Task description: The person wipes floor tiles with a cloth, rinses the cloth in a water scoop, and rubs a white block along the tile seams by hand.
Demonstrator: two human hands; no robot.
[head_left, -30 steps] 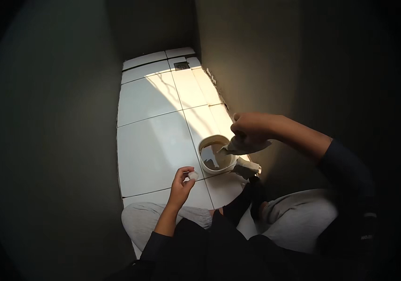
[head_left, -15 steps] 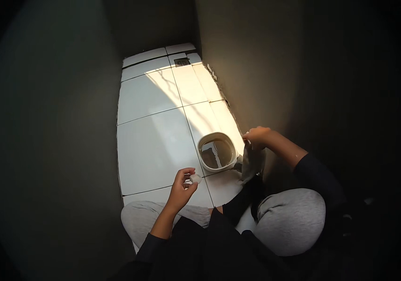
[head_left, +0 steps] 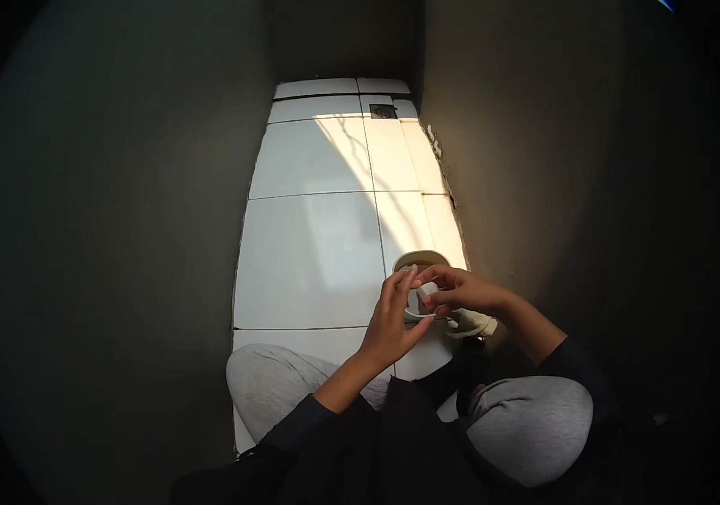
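A small white object [head_left: 428, 291], too small to name surely, is pinched between the thumb and fingers of my right hand [head_left: 471, 293]. Close on its left side is my left hand [head_left: 389, 326], fingers stretched and thumb apart, holding nothing that I can see. Both hands are above a whitish tub [head_left: 421, 254], which they partly hide. A crumpled pale cloth [head_left: 472, 324] lies right of the tub, just below my right wrist.
White floor tiles [head_left: 309, 252] run ahead between dark walls on both sides. A small square drain [head_left: 382, 111] is set in the floor at the far end. My bent knees in grey trousers [head_left: 532, 425] are on either side in front.
The white object has passed from my left hand to my right. My right hand has let go of the cloth and come left over the tub. The view has shifted.
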